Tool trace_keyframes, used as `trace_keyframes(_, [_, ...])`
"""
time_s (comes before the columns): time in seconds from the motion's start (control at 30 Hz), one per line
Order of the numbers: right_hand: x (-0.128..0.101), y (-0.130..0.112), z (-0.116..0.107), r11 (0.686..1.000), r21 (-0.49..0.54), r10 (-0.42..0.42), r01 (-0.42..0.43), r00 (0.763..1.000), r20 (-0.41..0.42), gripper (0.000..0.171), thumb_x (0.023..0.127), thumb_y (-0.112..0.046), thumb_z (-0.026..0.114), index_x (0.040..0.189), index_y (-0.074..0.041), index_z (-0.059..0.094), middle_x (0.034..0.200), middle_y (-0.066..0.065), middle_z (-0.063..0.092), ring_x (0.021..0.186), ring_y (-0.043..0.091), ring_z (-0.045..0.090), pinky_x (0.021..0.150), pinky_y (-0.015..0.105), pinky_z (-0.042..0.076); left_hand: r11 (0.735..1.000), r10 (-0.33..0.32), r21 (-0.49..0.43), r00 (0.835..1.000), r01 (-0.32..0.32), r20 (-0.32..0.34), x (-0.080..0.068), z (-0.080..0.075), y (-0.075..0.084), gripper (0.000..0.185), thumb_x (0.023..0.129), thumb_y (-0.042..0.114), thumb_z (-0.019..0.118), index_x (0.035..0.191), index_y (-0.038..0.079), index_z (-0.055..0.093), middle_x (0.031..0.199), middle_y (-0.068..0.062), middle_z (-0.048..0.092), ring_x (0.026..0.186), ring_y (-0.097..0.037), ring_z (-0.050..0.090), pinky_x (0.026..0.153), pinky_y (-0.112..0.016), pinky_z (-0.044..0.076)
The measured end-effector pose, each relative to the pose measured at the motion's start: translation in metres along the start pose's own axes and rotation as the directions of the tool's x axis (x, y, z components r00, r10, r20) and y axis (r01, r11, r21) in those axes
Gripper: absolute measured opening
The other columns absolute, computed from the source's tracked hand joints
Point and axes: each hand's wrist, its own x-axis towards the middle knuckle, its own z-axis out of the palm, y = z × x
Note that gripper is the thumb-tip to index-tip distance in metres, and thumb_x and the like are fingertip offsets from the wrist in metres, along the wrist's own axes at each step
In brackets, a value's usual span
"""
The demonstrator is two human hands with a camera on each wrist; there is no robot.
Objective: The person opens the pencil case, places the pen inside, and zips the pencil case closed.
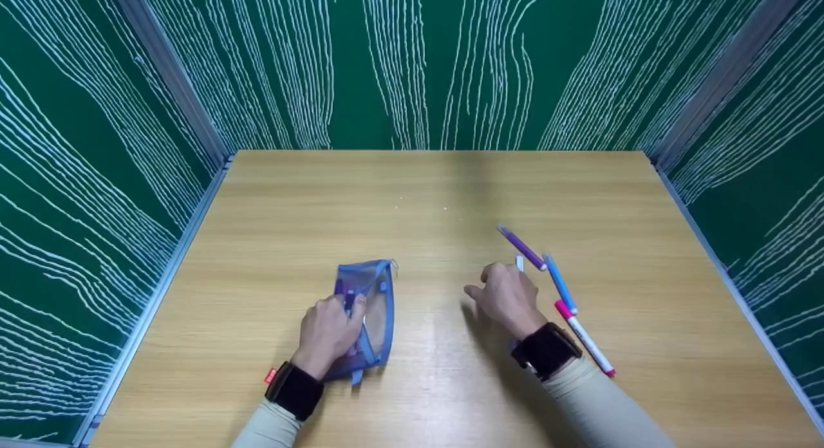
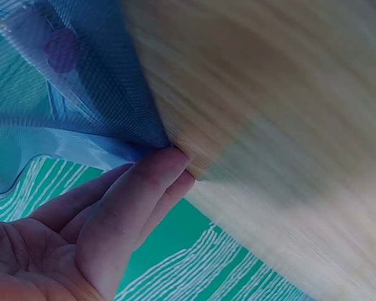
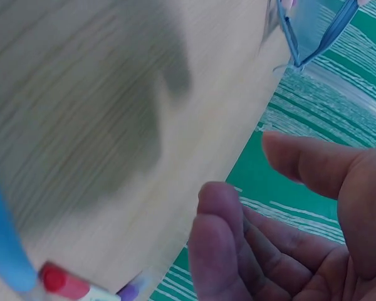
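Note:
My left hand (image 1: 331, 329) grips a blue mesh pouch (image 1: 370, 300) on the wooden table (image 1: 418, 197), thumb on top of its open edge. Pens show through the mesh. In the left wrist view my fingers (image 2: 138, 188) touch the pouch (image 2: 81, 81) from below. My right hand (image 1: 505, 293) hovers low over the table with relaxed fingers and holds nothing. A white pen (image 1: 519, 262) lies just beyond its fingertips. To its right lie a purple pen (image 1: 521, 247), a blue pen (image 1: 560, 284) and a pink-capped white pen (image 1: 584, 337). The right wrist view shows the bare palm (image 3: 244, 169).
Green panels with white wavy lines (image 1: 412, 62) wall in the table on the left, back and right. The far half of the tabletop is bare wood. In the right wrist view the pouch (image 3: 313, 31) is at the top right.

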Motion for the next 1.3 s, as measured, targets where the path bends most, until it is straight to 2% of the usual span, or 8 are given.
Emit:
trace_keyframes(0.23, [0.007,0.016,-0.008,1.0,-0.021,0.007,-0.007,1.0,-0.003,0.041,0.086,-0.035,0.081,0.099,0.003,0.075,0.089,0.017,0.072,0.063,0.023,0.062,0.056,0.038,0.052,1.0,-0.01,-0.003,1.0,0.011,0.011,0.001,0.0,-0.001,0.046,0.101,0.044,0.053,0.072,0.009,0.062,0.072,-0.013,0.065,0.062,-0.027,0.063,0.06,-0.046,0.053])
trace_keyframes(0.47, [0.017,0.035,-0.01,0.998,-0.054,0.028,-0.03,0.999,-0.036,0.033,0.085,-0.035,0.08,0.079,-0.004,0.07,0.069,0.006,0.063,0.06,0.024,0.058,0.056,0.042,0.049,1.0,-0.027,-0.005,0.999,0.027,0.034,0.002,-0.002,0.0,0.049,0.102,0.045,0.052,0.082,0.003,0.068,0.074,-0.012,0.065,0.062,-0.026,0.063,0.061,-0.046,0.053])
trace_keyframes(0.6, [0.022,0.044,-0.012,0.996,-0.058,0.06,-0.061,0.998,-0.029,0.034,0.086,-0.034,0.078,0.071,-0.006,0.067,0.066,0.006,0.062,0.06,0.025,0.06,0.059,0.043,0.051,0.999,-0.035,-0.002,0.998,0.035,0.042,0.001,-0.002,0.0,0.051,0.102,0.045,0.052,0.089,-0.001,0.071,0.078,-0.014,0.067,0.065,-0.028,0.065,0.063,-0.047,0.054])
trace_keyframes(0.73, [0.028,0.053,-0.012,0.992,-0.074,0.096,-0.098,0.995,-0.023,0.038,0.086,-0.033,0.077,0.062,-0.009,0.06,0.061,0.008,0.06,0.058,0.026,0.06,0.058,0.043,0.051,0.999,-0.039,-0.003,0.998,0.039,0.044,0.002,-0.002,0.001,0.051,0.102,0.046,0.052,0.088,0.0,0.071,0.078,-0.014,0.067,0.067,-0.029,0.066,0.064,-0.048,0.054])
trace_keyframes(0.83, [0.032,0.06,-0.011,0.991,-0.067,0.115,-0.116,0.993,-0.017,0.035,0.085,-0.028,0.077,0.064,-0.007,0.058,0.068,0.012,0.061,0.062,0.028,0.06,0.057,0.044,0.051,1.0,-0.029,-0.012,0.999,0.029,0.036,0.002,-0.002,0.001,0.05,0.102,0.045,0.052,0.083,0.002,0.069,0.072,-0.009,0.064,0.064,-0.027,0.065,0.063,-0.046,0.054])
trace_keyframes(1.0, [0.034,0.066,-0.008,0.989,-0.056,0.139,-0.139,0.99,-0.015,0.026,0.083,-0.022,0.074,0.074,0.001,0.063,0.083,0.021,0.064,0.069,0.032,0.062,0.062,0.048,0.052,1.0,-0.002,-0.019,1.0,0.002,0.012,0.001,0.0,0.0,0.048,0.102,0.044,0.052,0.077,0.005,0.066,0.063,-0.002,0.057,0.059,-0.025,0.064,0.06,-0.045,0.054])
trace_keyframes(1.13, [0.035,0.068,-0.005,0.986,-0.05,0.156,-0.157,0.988,-0.015,0.023,0.083,-0.015,0.071,0.087,0.007,0.067,0.088,0.024,0.065,0.074,0.035,0.064,0.064,0.05,0.054,1.0,-0.005,-0.014,1.0,0.005,0.009,0.001,0.0,0.0,0.048,0.102,0.044,0.052,0.076,0.006,0.065,0.065,-0.004,0.059,0.06,-0.026,0.064,0.061,-0.046,0.054])
trace_keyframes(1.3, [0.037,0.068,-0.004,0.985,-0.013,0.172,-0.172,0.985,-0.002,0.02,0.084,-0.005,0.062,0.094,0.012,0.068,0.09,0.025,0.064,0.075,0.036,0.064,0.066,0.05,0.054,1.0,-0.017,-0.014,1.0,0.017,0.02,0.001,0.0,-0.001,0.048,0.102,0.045,0.052,0.075,0.007,0.064,0.066,-0.004,0.059,0.059,-0.024,0.063,0.062,-0.046,0.054])
